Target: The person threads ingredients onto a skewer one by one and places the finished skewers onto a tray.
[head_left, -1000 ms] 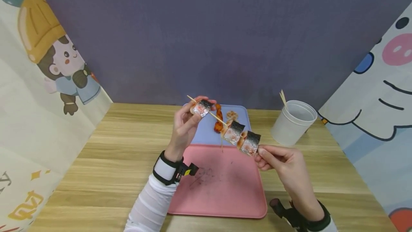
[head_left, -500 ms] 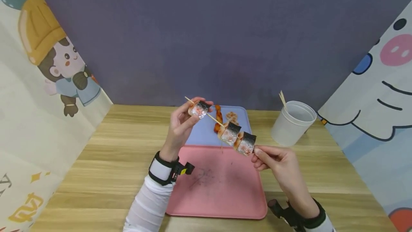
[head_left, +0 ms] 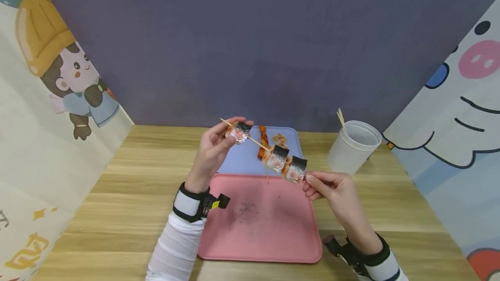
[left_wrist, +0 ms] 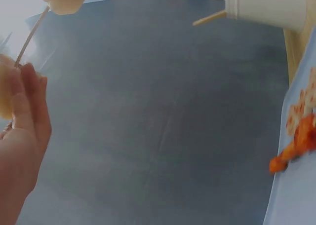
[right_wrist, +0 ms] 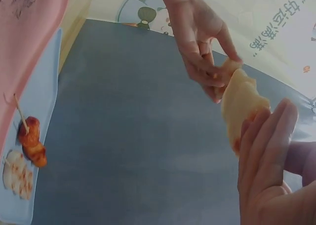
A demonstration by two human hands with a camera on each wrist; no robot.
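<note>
A wooden skewer [head_left: 258,143] slants between my hands above the trays, carrying three chunks with black-and-silver skin like fish. My left hand [head_left: 211,151] pinches the upper chunk [head_left: 239,132] between thumb and fingers, with the skewer tip poking out beyond it. Two more chunks, a middle one [head_left: 275,158] and a lower one [head_left: 294,169], sit close together near the other end. There my right hand [head_left: 333,190] pinches the skewer end right beside the lower chunk. In the right wrist view, pale undersides of chunks [right_wrist: 242,104] show between both hands.
A pink tray [head_left: 261,229] with dark marks lies in front. Behind it, a blue tray [head_left: 242,164] bears a red-orange skewer of food [head_left: 263,135] and a pale browned piece [head_left: 279,139]. A white bucket [head_left: 349,155] with several sticks [head_left: 341,118] stands at the right.
Both hands and the skewer have drifted a little to the left in the head view. The upper chunk stays about as far from the other two, and both grips look the same.
</note>
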